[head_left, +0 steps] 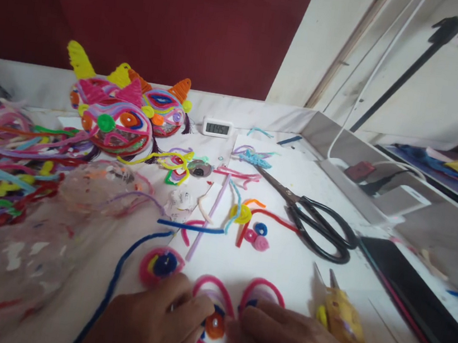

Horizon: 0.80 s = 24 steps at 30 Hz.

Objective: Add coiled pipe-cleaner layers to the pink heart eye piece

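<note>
Cluttered white tbl (92,266), maroon board (169,17) behind; L hand (151,316) & R hand (287,339): grip pinching pink-loop pc (215,327).

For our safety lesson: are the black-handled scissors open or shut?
Shut: the black-handled scissors lie with their blades together in one narrow taper.
</note>
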{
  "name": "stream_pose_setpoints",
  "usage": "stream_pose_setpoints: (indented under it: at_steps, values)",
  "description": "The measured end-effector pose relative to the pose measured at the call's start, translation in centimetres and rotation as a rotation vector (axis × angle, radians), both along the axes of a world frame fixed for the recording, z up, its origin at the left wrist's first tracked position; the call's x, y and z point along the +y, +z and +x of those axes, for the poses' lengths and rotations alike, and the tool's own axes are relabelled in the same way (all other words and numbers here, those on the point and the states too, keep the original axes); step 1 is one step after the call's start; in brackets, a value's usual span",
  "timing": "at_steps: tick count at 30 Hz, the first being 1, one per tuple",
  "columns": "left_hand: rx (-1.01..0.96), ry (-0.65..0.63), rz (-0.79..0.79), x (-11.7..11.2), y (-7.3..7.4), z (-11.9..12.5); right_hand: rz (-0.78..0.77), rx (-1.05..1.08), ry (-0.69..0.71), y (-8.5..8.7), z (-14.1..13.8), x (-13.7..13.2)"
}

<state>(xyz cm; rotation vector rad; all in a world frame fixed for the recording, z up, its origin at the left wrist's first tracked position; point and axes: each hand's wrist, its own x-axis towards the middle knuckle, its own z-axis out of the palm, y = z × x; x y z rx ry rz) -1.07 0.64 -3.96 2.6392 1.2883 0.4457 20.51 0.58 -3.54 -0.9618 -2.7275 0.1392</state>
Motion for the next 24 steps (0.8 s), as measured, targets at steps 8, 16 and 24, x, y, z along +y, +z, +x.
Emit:
stream_pose_setpoints:
  at_steps: [8, 16, 24]
  values:
    - [-0.102, 0.019, -0.042, 0.0, 0.2, 0.0, 0.051, -0.023, -0.017, -1.7, -0.2, -0.3]
    - [-0.101, 0.006, 0.007, -0.1, -0.1, -0.1, 0.143, 0.144, 0.023, -1.1, -0.3, 0.1]
    - [-0.052, 0.0, 0.046, -0.2, 0.0, -0.1, 0.147, 0.11, 0.079, -0.3, -0.3, 0.7]
